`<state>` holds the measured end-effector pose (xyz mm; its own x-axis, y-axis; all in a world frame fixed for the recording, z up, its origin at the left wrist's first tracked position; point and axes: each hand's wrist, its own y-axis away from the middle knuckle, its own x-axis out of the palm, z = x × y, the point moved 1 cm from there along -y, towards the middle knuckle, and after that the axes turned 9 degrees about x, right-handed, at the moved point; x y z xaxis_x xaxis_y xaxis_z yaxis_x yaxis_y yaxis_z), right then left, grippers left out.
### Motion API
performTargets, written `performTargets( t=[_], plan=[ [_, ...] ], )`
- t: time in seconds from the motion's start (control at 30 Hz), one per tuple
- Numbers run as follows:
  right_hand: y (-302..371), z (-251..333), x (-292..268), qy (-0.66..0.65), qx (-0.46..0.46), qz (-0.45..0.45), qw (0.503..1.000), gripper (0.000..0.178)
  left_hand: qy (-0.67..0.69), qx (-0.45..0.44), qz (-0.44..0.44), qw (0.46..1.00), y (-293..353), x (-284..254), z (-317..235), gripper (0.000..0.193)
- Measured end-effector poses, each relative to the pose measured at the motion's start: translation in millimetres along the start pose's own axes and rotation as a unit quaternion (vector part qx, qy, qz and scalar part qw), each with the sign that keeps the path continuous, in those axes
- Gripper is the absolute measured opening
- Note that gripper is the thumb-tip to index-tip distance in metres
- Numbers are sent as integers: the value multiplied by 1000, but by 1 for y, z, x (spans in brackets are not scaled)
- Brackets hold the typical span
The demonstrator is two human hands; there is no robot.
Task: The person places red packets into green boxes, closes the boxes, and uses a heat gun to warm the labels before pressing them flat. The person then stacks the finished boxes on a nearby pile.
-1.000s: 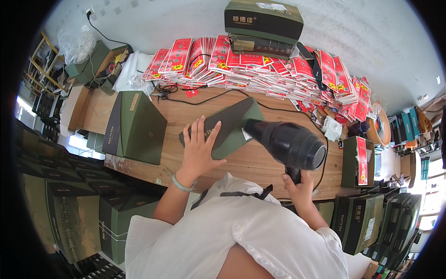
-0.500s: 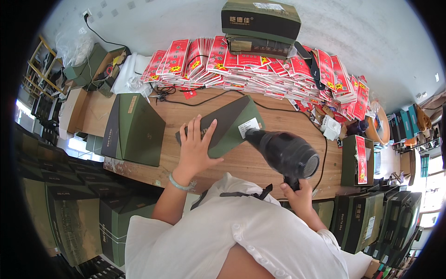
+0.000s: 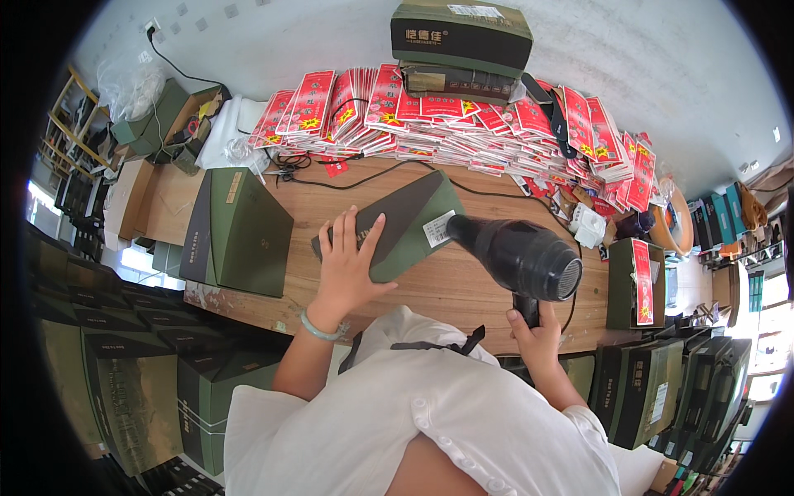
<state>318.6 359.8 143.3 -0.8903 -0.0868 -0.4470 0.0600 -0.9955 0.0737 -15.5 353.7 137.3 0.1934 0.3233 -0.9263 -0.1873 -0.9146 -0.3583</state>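
- Fingers (image 3: 354, 240) of my left hand (image 3: 347, 269) lie spread and flat on the green box (image 3: 405, 227), gripping nothing.
- That box lies mid wooden table (image 3: 447, 289), its white label (image 3: 438, 229) facing the nozzle.
- My right hand (image 3: 536, 335) is clenched around the black hair dryer (image 3: 517, 256); its handle is mostly hidden.

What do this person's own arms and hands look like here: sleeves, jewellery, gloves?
Both hands are bare, no gloves. The left hand has a pale green bangle round the wrist. Both forearms are uncovered; short white sleeves of a white top end above the elbows. No rings or watch can be made out.
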Motion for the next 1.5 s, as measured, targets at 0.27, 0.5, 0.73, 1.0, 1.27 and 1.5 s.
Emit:
performTargets(
  t=[0.27, 0.5, 0.73, 1.0, 1.27, 1.5],
  plan=[
    [-9, -1, 3, -59, 20, 13, 998, 48, 3, -1, -3, 1000, 2, 1, -1, 120],
    [-11, 6, 1, -48, 36, 21, 998, 53, 7, -6, 2, 1000, 2, -1, -3, 120],
    [-12, 10, 2, -71, 22, 1, 997, 41, 7, -4, -1, 1000, 1, -1, -4, 120],
    [-55, -30, -32, -189, 119, -24, 974, 31, -3, -8, -15, 1000, 0, -1, -2, 116],
    [-136, -223, -105, -259, 295, -47, 919, 29, 36, -2, 46, 998, 15, -22, -28, 112],
    [-130, -354, -125, -396, 403, -61, 823, 40, 44, -17, 77, 996, 23, -28, -64, 100]
  ],
)
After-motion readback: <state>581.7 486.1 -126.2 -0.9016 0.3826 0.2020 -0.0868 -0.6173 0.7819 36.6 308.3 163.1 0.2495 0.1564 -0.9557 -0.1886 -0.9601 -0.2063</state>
